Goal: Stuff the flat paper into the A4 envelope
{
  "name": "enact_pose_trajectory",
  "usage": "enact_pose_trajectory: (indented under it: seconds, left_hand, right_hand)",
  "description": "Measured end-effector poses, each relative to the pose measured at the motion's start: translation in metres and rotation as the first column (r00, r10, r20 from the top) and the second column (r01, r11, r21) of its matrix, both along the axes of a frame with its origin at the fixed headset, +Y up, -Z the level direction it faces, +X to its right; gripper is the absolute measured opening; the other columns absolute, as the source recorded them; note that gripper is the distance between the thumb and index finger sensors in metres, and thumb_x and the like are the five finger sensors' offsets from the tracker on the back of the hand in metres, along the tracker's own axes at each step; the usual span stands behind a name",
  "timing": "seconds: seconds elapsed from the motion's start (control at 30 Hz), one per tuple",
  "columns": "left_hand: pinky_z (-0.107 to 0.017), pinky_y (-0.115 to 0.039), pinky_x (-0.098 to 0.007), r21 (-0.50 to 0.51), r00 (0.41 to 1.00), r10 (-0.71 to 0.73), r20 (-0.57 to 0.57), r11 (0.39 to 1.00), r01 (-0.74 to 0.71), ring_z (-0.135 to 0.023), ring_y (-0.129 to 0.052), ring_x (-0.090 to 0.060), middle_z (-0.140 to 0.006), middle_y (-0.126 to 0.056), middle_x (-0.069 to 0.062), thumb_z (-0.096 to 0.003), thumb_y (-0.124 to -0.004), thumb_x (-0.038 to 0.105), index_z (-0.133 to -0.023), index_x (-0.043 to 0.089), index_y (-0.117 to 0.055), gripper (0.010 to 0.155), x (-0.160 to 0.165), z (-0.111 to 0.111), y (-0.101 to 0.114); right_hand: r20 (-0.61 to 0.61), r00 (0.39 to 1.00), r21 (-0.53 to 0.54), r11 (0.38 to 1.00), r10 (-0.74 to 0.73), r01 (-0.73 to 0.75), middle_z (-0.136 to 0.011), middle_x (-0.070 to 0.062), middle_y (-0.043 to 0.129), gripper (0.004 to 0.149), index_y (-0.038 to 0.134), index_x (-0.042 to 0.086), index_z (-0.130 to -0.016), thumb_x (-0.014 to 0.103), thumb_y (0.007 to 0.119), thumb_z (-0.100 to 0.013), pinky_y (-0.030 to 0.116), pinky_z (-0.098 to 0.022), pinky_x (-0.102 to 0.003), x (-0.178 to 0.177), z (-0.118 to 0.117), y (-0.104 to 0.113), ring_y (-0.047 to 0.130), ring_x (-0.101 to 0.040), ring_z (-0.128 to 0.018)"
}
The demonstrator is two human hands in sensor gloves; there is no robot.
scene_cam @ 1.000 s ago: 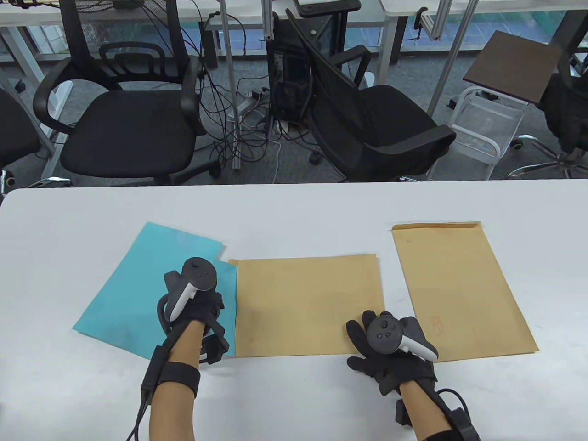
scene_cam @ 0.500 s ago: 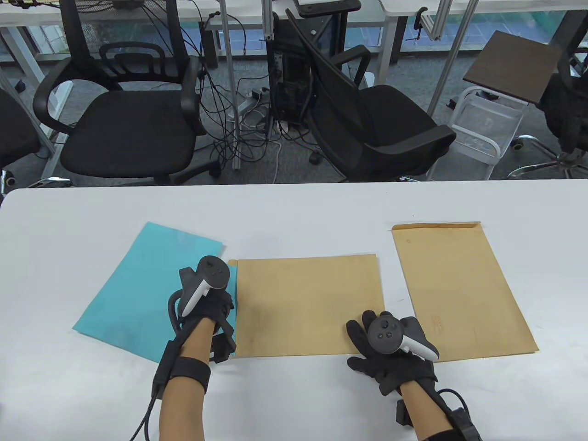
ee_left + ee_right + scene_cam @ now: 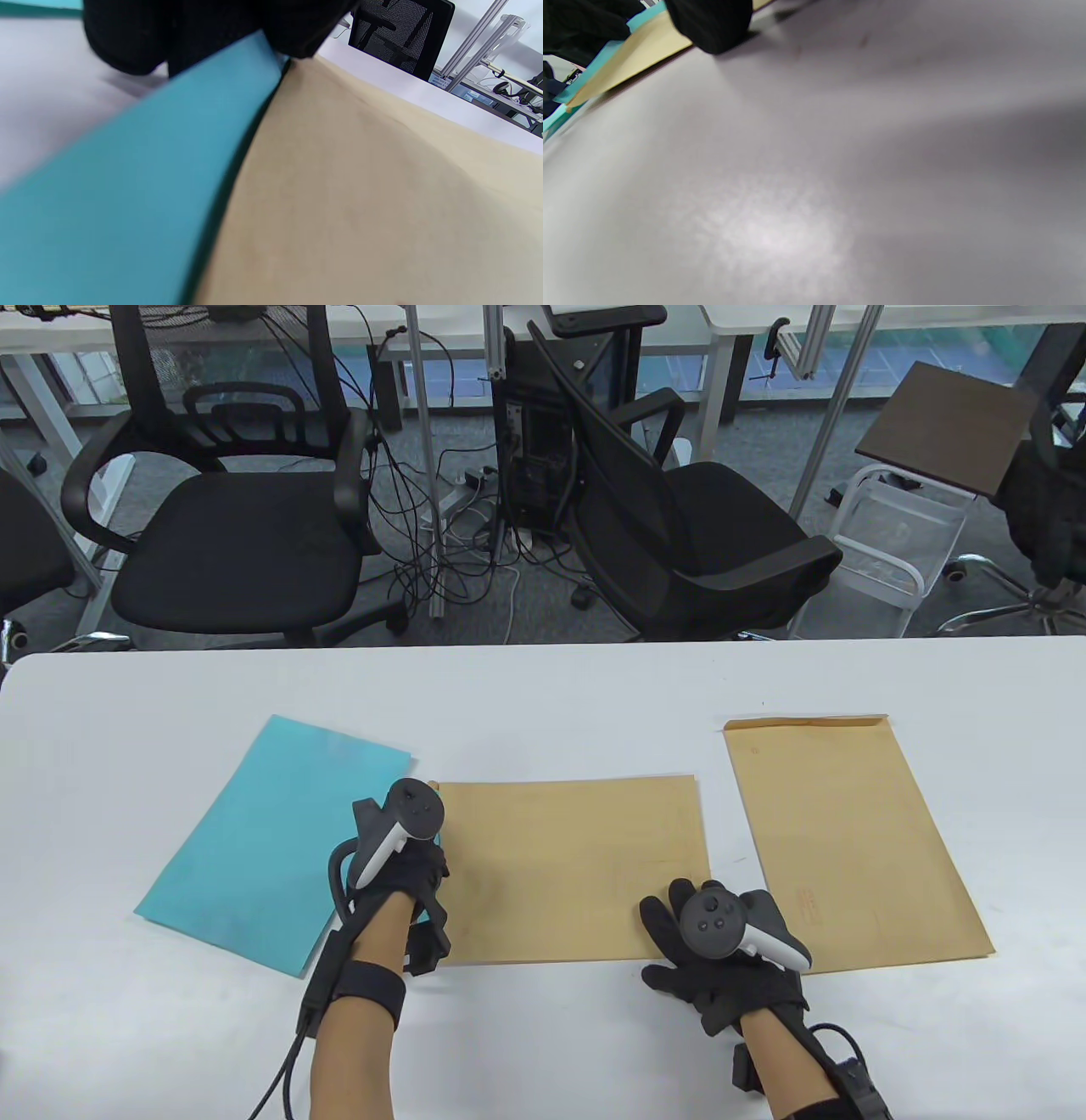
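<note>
A brown A4 envelope (image 3: 568, 869) lies flat at the table's centre, its open end to the left. My left hand (image 3: 416, 874) is at that open end and grips a blue sheet (image 3: 127, 190) that is mostly inside the envelope (image 3: 360, 190); my gloved fingers (image 3: 191, 34) pinch its edge. My right hand (image 3: 679, 937) rests with fingers spread on the envelope's near right corner. In the right wrist view one finger (image 3: 712, 25) presses by the envelope's edge (image 3: 640, 55).
More blue paper (image 3: 263, 831) lies on the white table (image 3: 543, 704) left of my left hand. A second brown envelope (image 3: 848, 840) lies at the right. Office chairs (image 3: 237, 534) stand beyond the far edge.
My left hand has moved right with the blue sheet, sliding it further into the centre envelope; the blue strip at the opening has nearly gone. My right hand has not moved.
</note>
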State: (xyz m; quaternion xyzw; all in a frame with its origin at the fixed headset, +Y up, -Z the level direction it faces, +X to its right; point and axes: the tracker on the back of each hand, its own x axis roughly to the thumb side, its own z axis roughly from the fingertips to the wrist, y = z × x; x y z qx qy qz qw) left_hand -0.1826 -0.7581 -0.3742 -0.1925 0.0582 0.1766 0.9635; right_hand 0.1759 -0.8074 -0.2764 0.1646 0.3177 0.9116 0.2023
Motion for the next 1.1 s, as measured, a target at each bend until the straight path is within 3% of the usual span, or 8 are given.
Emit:
enact_pose_trajectory:
  seconds: [0.17, 0.27, 0.37, 0.6, 0.8, 0.97, 1.1]
  left_hand:
    - [-0.057, -0.071, -0.056, -0.088, 0.997, 0.052, -0.053, 0.994, -0.057, -0.061, -0.093, -0.035, -0.098, -0.061, -0.027, -0.0481, -0.078, 0.036, -0.112, 0.006, -0.04, 0.08, 0.002, 0.002, 0.0]
    - [-0.056, -0.072, -0.056, -0.119, 0.997, -0.002, -0.08, 0.993, -0.007, -0.062, -0.095, -0.034, -0.094, -0.068, -0.026, -0.0475, -0.079, 0.035, -0.111, 0.005, -0.046, 0.077, 0.0, 0.002, 0.003]
    - [-0.057, -0.071, -0.057, -0.226, 0.992, 0.011, -0.122, 0.973, -0.039, -0.064, -0.094, -0.035, -0.091, -0.071, -0.025, -0.0482, -0.08, 0.034, -0.109, 0.001, -0.051, 0.075, -0.003, 0.0, 0.003]
    - [-0.056, -0.071, -0.057, -0.26, 0.991, 0.006, -0.136, 0.965, -0.041, -0.064, -0.094, -0.035, -0.088, -0.074, -0.026, -0.0473, -0.082, 0.033, -0.107, -0.003, -0.054, 0.074, 0.003, -0.004, 0.003]
    - [-0.059, -0.067, -0.061, -0.293, 0.957, 0.178, -0.229, 0.925, -0.243, -0.068, -0.091, -0.041, -0.089, -0.072, -0.026, -0.047, -0.083, 0.035, -0.105, -0.004, -0.057, 0.074, 0.003, -0.008, 0.003]
    - [-0.058, -0.069, -0.061, -0.32, 0.96, 0.208, -0.187, 0.911, -0.259, -0.068, -0.093, -0.04, -0.089, -0.075, -0.025, -0.0461, -0.084, 0.037, -0.104, -0.004, -0.058, 0.076, 0.001, -0.009, 0.002]
    - [-0.059, -0.068, -0.061, -0.297, 0.992, 0.093, -0.09, 0.948, -0.116, -0.072, -0.091, -0.043, -0.098, -0.067, -0.03, -0.0463, -0.082, 0.044, -0.109, -0.002, -0.049, 0.084, 0.005, -0.002, 0.012]
  right_hand:
    - [0.0, 1.0, 0.0, 1.0, 0.0, 0.0, -0.109, -0.016, -0.015, 0.078, 0.008, 0.02, -0.114, 0.04, 0.062, -0.063, -0.012, -0.052, -0.076, 0.0, 0.0, 0.0, -0.023, -0.052, -0.09]
    - [0.0, 1.0, 0.0, 1.0, 0.0, 0.0, -0.109, -0.016, -0.015, 0.077, 0.008, 0.021, -0.114, 0.041, 0.062, -0.063, -0.012, -0.052, -0.075, 0.0, 0.0, 0.0, -0.023, -0.052, -0.09]
    - [0.0, 1.0, 0.0, 1.0, 0.0, 0.0, -0.109, -0.015, -0.015, 0.077, 0.008, 0.021, -0.114, 0.041, 0.062, -0.063, -0.013, -0.052, -0.075, 0.0, 0.0, 0.0, -0.024, -0.052, -0.09]
    - [-0.005, 1.0, -0.005, 1.0, 0.003, -0.003, -0.109, -0.015, -0.016, 0.077, 0.008, 0.021, -0.114, 0.041, 0.062, -0.063, -0.013, -0.052, -0.075, 0.0, 0.0, 0.0, -0.024, -0.051, -0.09]
    - [-0.013, 1.0, -0.01, 1.0, 0.002, -0.002, -0.109, -0.016, -0.017, 0.078, 0.005, 0.021, -0.114, 0.041, 0.061, -0.063, -0.014, -0.052, -0.075, 0.0, 0.001, 0.0, -0.025, -0.052, -0.09]
    - [-0.011, 1.0, -0.017, 1.0, -0.004, 0.004, -0.108, -0.015, -0.018, 0.078, 0.005, 0.021, -0.114, 0.041, 0.062, -0.063, -0.014, -0.052, -0.075, 0.001, 0.001, -0.001, -0.026, -0.051, -0.09]
    - [-0.008, 1.0, -0.018, 1.0, -0.005, 0.004, -0.108, -0.015, -0.017, 0.078, 0.006, 0.021, -0.114, 0.042, 0.062, -0.064, -0.014, -0.052, -0.075, 0.001, 0.0, -0.001, -0.026, -0.051, -0.09]
